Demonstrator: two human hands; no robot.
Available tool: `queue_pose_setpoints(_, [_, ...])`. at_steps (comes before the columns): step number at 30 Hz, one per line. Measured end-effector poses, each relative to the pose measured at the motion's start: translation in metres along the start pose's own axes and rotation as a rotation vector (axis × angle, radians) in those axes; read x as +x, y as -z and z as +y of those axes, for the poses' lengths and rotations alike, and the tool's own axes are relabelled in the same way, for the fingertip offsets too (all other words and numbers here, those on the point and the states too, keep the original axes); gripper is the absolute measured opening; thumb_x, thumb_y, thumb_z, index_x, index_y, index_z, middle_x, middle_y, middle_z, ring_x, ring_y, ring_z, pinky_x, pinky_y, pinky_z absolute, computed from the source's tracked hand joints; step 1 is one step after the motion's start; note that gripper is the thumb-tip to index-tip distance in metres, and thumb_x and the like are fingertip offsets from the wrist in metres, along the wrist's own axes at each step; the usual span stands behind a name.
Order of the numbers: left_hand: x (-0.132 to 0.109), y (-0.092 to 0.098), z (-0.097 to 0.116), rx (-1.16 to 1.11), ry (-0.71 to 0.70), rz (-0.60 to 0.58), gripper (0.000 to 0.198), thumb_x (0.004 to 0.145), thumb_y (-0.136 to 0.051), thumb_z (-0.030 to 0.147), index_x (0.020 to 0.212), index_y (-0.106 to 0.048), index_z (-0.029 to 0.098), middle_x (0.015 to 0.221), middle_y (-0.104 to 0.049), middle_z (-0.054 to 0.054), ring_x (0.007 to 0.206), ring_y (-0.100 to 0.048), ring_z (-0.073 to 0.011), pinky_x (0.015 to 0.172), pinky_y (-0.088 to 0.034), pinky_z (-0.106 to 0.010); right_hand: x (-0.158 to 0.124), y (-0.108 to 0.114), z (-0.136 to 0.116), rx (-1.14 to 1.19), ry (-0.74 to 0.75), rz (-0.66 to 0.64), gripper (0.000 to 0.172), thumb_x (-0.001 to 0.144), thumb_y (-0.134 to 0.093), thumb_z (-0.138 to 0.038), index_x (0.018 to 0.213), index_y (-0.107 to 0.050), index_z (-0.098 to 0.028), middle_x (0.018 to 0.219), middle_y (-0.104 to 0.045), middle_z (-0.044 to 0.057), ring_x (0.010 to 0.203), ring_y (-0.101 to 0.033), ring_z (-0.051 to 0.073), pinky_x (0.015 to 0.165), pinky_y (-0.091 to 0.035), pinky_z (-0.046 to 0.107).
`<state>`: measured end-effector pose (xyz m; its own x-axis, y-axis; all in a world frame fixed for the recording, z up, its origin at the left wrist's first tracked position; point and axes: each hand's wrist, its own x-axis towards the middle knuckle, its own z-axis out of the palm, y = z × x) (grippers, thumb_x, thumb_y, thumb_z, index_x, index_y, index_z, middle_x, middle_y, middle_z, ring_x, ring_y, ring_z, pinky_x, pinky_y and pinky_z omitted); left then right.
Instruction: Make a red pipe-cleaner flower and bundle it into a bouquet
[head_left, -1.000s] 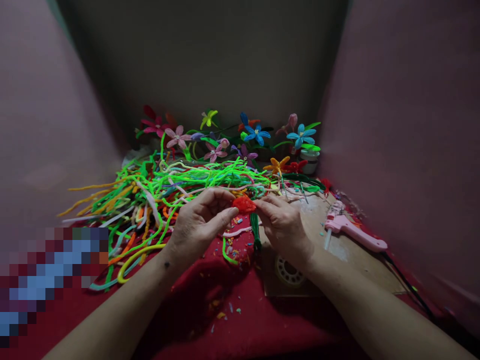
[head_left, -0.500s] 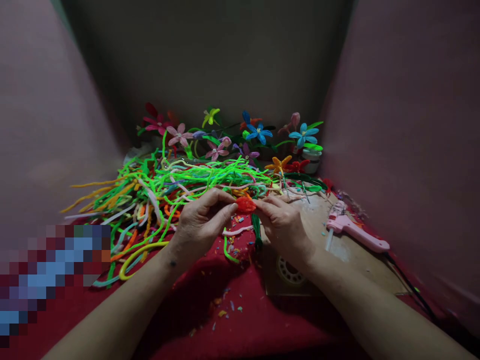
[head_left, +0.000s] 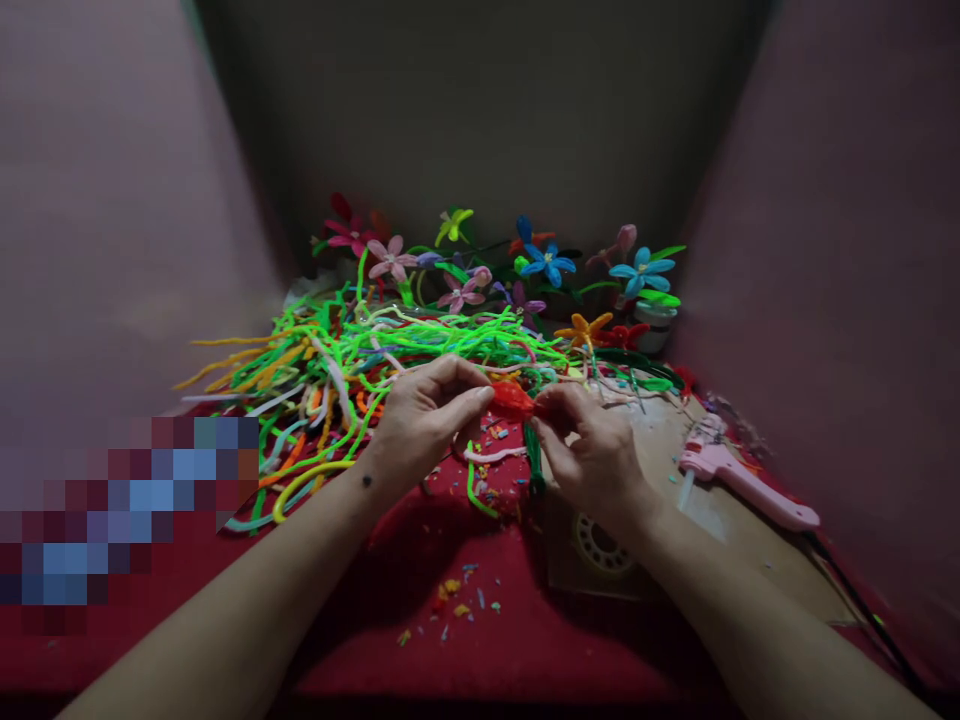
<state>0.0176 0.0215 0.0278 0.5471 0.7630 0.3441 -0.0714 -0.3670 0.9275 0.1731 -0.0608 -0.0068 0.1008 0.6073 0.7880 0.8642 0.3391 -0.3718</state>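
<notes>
L hand (head_left: 427, 422) & R hand (head_left: 594, 442): clamped on red petal-shaped fuzzy piece (head_left: 512, 399), opp. ends | pink plastic glue gun (head_left: 750, 489): R of grip | prob. best: light pinch, pile uncrushed

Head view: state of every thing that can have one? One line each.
Red piece, pinched at both ends.
Left hand, fingers closed on its left end.
Right hand, fingers closed on its right end.
Pink glue gun, lying partly over board; on or off can't be told.
Board, flat on red cloth.
Pipe cleaners, loose, heaped.
Light-blue flower, petals spread.
Jar, upright.
Scraps, scattered.
</notes>
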Motion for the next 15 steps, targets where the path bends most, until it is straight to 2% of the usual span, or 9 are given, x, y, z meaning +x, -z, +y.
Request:
queue_pose_setpoints(3, [-0.0007, 0.0006, -0.0008, -0.062, 0.016, -0.013, 0.007, 0.075, -0.061, 0.021, 0.075, -0.056, 0.015, 0.052, -0.053, 0.005, 0.041, -0.047, -0.0062, 0.04, -0.037, -0.018, -0.002, 0.0024, -0.0007, -0.015, 0.064, -0.007, 0.011, 0.08, -0.052, -0.01, 0.087, -0.058, -0.017, 0.076, -0.065, 0.005, 0.068, -0.062, 0.015, 0.063, -0.049, 0.026])
queue_pose_setpoints(6, [-0.0019, 0.0011, -0.0023, -0.109, -0.008, -0.057, 0.006, 0.076, -0.059, 0.018, 0.073, -0.055, 0.014, 0.051, -0.05, 0.005, 0.042, -0.046, -0.0053, 0.041, -0.037, -0.017, -0.0055, 0.0016, 0.0022, -0.009, 0.006, -0.04, 0.011, 0.08, -0.055, -0.014, 0.089, -0.061, -0.017, 0.076, -0.066, 0.004, 0.064, -0.063, 0.015, 0.062, -0.05, 0.027])
queue_pose_setpoints(9, [-0.0016, 0.0018, -0.0059, -0.086, -0.044, -0.065, 0.006, 0.076, -0.058, 0.017, 0.071, -0.055, 0.014, 0.049, -0.048, 0.006, 0.041, -0.044, -0.0043, 0.042, -0.035, -0.017, -0.0069, -0.0003, 0.0058, -0.06, -0.003, -0.036, 0.007, 0.08, -0.057, -0.02, 0.083, -0.063, -0.017, 0.068, -0.066, 0.003, 0.059, -0.063, 0.016, 0.06, -0.05, 0.027])
queue_pose_setpoints(15, [-0.0013, 0.002, -0.0098, -0.081, -0.07, -0.076, 0.006, 0.075, -0.057, 0.017, 0.071, -0.054, 0.015, 0.048, -0.047, 0.007, 0.041, -0.044, -0.0042, 0.044, -0.036, -0.018, -0.0042, 0.0008, 0.0067, -0.112, 0.094, -0.045, 0.011, 0.081, -0.058, -0.023, 0.078, -0.065, -0.016, 0.063, -0.067, 0.003, 0.057, -0.063, 0.015, 0.06, -0.05, 0.026])
